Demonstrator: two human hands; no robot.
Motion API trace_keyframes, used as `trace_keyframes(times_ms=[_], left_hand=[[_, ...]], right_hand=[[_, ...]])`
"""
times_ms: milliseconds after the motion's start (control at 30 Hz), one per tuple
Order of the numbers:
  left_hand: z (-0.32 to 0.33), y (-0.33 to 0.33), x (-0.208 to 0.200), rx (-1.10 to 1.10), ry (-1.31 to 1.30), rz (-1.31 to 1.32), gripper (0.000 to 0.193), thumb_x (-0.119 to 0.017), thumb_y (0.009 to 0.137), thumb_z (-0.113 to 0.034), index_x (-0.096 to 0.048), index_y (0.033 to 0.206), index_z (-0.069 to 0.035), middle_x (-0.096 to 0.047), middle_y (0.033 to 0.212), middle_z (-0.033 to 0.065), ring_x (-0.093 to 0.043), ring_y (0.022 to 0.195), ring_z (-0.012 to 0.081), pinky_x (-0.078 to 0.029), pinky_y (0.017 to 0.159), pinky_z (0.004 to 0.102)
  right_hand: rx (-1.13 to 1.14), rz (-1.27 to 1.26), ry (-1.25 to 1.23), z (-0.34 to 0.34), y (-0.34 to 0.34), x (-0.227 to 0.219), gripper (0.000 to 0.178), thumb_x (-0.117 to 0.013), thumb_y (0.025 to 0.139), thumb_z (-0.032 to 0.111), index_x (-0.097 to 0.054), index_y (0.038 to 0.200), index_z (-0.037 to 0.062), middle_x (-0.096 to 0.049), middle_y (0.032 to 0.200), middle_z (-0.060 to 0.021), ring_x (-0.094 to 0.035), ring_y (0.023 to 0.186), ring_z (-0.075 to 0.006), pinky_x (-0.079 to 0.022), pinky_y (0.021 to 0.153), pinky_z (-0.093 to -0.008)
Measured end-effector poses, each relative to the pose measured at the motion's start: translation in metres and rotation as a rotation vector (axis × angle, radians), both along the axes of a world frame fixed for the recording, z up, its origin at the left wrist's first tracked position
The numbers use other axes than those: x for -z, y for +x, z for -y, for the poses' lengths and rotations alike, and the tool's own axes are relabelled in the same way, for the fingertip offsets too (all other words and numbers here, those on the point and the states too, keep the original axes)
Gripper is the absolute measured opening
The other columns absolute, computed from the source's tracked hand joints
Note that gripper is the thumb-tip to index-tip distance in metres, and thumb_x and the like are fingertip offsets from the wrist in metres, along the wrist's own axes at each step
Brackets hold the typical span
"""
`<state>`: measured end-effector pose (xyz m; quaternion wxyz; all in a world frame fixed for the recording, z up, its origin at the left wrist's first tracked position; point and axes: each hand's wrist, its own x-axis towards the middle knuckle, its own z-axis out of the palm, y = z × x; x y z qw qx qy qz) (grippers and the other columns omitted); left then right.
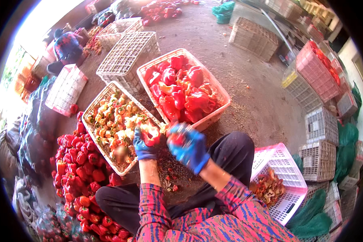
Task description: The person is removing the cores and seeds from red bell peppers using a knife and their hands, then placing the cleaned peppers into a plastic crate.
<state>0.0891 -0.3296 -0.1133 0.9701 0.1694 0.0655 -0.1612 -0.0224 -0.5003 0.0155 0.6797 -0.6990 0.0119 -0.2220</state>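
Observation:
My left hand (144, 148), in a blue glove, is closed around a red bell pepper (151, 136) whose pale inside shows. It is over the right side of a crate of pepper cores (92, 139). Just to the right, my right hand (188, 146), also blue-gloved, is curled and blurred by motion. Something red shows at its fingers, too smeared to name. Beyond the hands, a pink crate (224, 105) holds opened red bell peppers (179, 90). A heap of whole red bell peppers (82, 163) lies on the floor to the left.
At my right side, a tilted pink-and-white crate (284, 201) contains reddish-brown scraps (269, 187). An upturned crate (127, 58) stands ahead, a white crate (66, 90) left of it. Stacked crates (320, 125) and green netting (310, 215) line the right. Another person (68, 46) sits far left.

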Motion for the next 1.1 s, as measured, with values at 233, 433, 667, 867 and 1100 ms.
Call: trace_keyframes(times_ms=[233, 433, 667, 867, 1100], left_hand=[[0.018, 0.01, -0.021, 0.07, 0.12, 0.075, 0.041, -0.057, 0.097, -0.03, -0.054, 0.128, -0.005, -0.062, 0.121, 0.0103, -0.06, 0.11, 0.0247, -0.047, 0.098, 0.0392], [-0.006, -0.01, -0.032, 0.101, 0.235, 0.134, 0.035, -0.062, 0.091, -0.023, -0.055, 0.122, -0.006, -0.063, 0.116, 0.0096, -0.064, 0.101, 0.0248, -0.051, 0.09, 0.0396], [-0.008, -0.043, -0.064, 0.341, 0.396, 0.324, 0.062, -0.071, 0.079, -0.018, -0.047, 0.133, 0.0, -0.061, 0.12, 0.011, -0.064, 0.105, 0.024, -0.053, 0.092, 0.0367], [-0.009, -0.075, -0.065, 0.276, 0.414, 0.201, 0.054, -0.064, 0.081, -0.009, -0.049, 0.131, 0.005, -0.064, 0.115, 0.0127, -0.066, 0.101, 0.0239, -0.051, 0.093, 0.0352], [0.009, -0.095, -0.069, 0.102, 0.734, 0.201, 0.041, -0.063, 0.081, -0.001, -0.059, 0.121, 0.004, -0.067, 0.105, 0.0074, -0.066, 0.091, 0.0169, -0.054, 0.083, 0.0309]], right_hand=[[0.204, -0.286, -0.764, 0.134, 0.182, 0.009, 0.066, -0.074, 0.085, 0.017, -0.042, 0.141, 0.0021, -0.069, 0.105, -0.0171, -0.068, 0.087, -0.0193, -0.056, 0.075, -0.0338], [-0.638, -0.251, -0.456, 0.02, 0.12, -0.002, 0.072, -0.077, 0.081, 0.018, -0.043, 0.144, 0.0122, -0.056, 0.134, -0.0176, -0.059, 0.117, -0.0268, -0.049, 0.095, -0.0358], [-0.573, -0.162, -0.863, -0.008, 0.065, 0.009, 0.053, -0.075, 0.074, 0.025, -0.054, 0.12, 0.0082, -0.066, 0.107, -0.021, -0.063, 0.101, -0.0393, -0.052, 0.083, -0.0459], [-0.427, -0.263, 0.082, -0.019, 0.035, 0.059, 0.04, -0.075, 0.079, 0.019, -0.06, 0.112, 0.002, -0.068, 0.098, -0.0083, -0.065, 0.088, -0.0152, -0.053, 0.079, -0.0316], [-0.412, -0.149, -0.029, -0.014, 0.025, 0.068, 0.039, -0.075, 0.082, 0.025, -0.059, 0.11, 0.0023, -0.067, 0.098, -0.0076, -0.065, 0.087, -0.0152, -0.054, 0.076, -0.0309]])
